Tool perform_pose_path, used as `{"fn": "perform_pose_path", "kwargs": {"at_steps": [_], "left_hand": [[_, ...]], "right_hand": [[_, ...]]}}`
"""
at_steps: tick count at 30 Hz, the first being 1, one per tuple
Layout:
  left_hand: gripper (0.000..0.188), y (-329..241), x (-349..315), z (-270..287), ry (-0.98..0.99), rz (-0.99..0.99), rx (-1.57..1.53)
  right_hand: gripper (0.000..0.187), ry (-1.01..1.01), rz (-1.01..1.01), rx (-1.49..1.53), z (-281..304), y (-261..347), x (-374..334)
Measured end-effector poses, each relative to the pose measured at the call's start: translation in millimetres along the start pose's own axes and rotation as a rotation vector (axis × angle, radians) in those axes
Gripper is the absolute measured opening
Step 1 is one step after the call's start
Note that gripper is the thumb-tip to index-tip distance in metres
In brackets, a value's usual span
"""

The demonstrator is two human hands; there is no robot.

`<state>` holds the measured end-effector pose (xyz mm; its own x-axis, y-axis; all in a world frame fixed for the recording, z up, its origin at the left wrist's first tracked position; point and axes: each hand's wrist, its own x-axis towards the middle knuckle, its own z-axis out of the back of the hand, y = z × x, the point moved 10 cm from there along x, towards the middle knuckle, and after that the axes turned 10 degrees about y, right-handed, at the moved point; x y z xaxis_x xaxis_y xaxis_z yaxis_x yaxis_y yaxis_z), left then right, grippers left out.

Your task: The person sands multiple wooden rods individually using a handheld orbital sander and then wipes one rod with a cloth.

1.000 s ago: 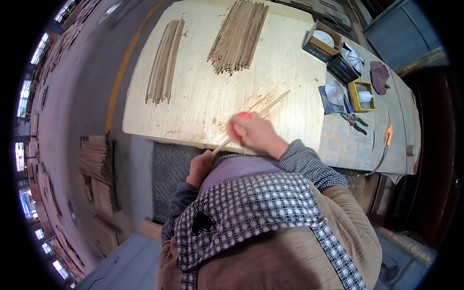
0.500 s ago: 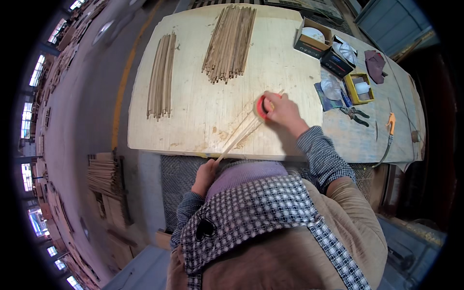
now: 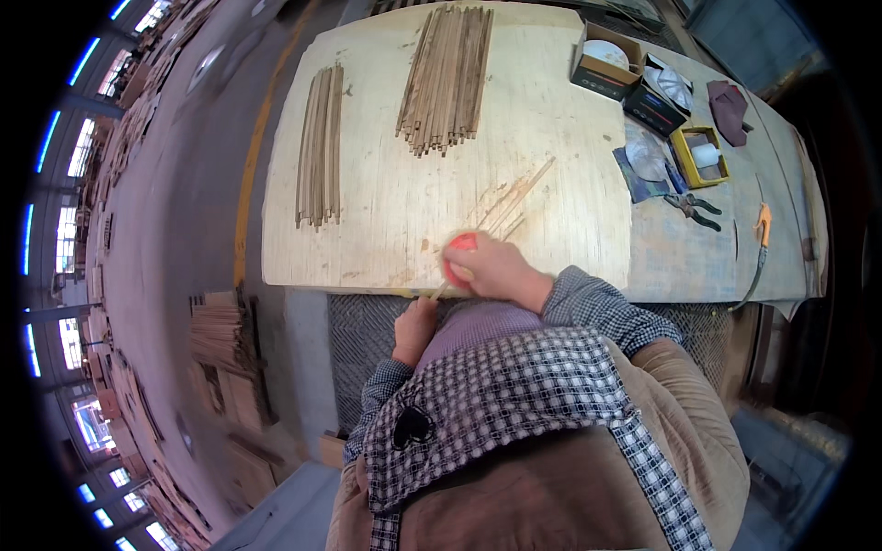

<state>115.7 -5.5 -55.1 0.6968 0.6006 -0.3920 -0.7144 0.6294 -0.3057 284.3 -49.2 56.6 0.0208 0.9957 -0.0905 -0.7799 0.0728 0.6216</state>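
Note:
My left hand (image 3: 415, 327) is closed around the near end of a thin wooden stick (image 3: 529, 185) at the table's front edge. The stick slants up and to the right over the board. My right hand (image 3: 501, 273) grips a round red pad-like thing (image 3: 456, 260) and presses it on the stick, close to my left hand. Its exact kind is hard to make out under the fingers. Light brown dust marks (image 3: 496, 207) lie about the stick. Farther off are a large bundle of wooden sticks (image 3: 446, 78) and, to its left, a smaller row of sticks (image 3: 320, 147).
Along the right stand an open box (image 3: 606, 62), a black box with clear plastic (image 3: 660, 96) and a yellow box (image 3: 700, 156). Pliers (image 3: 694, 210), an orange-handled air gun (image 3: 763, 225) with its hose and a dark red cloth (image 3: 729, 112) lie nearby.
My right hand has slid the red thing down along the stick, toward me and my left hand. The left hand keeps its hold. The whole view has shifted slightly.

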Motion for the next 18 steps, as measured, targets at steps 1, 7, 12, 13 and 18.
{"fn": "perform_pose_path", "kwargs": {"at_steps": [1,7,12,13,18], "left_hand": [[0.024,0.7,1.5,-0.8,0.012,0.01,-0.011],[0.028,-0.3,1.2,-0.9,0.069,0.018,-0.012],[0.029,-9.7,-5.2,10.4,0.068,-0.063,-0.055],[0.03,-6.5,-4.2,8.2,0.079,-0.059,-0.064],[0.032,-8.0,-1.7,6.9,0.071,-0.097,-0.14]], "right_hand": [[0.031,-0.033,0.099,0.005,-3.0,15.3,0.4],[0.03,0.011,-0.033,-0.021,11.1,-4.4,-6.5],[0.036,-0.075,-0.457,-0.014,76.1,-92.6,-18.0],[0.036,-0.111,-0.5,-0.046,90.3,-106.8,-21.9],[0.034,-0.262,-0.537,-0.049,115.8,-138.2,-34.8]]}}
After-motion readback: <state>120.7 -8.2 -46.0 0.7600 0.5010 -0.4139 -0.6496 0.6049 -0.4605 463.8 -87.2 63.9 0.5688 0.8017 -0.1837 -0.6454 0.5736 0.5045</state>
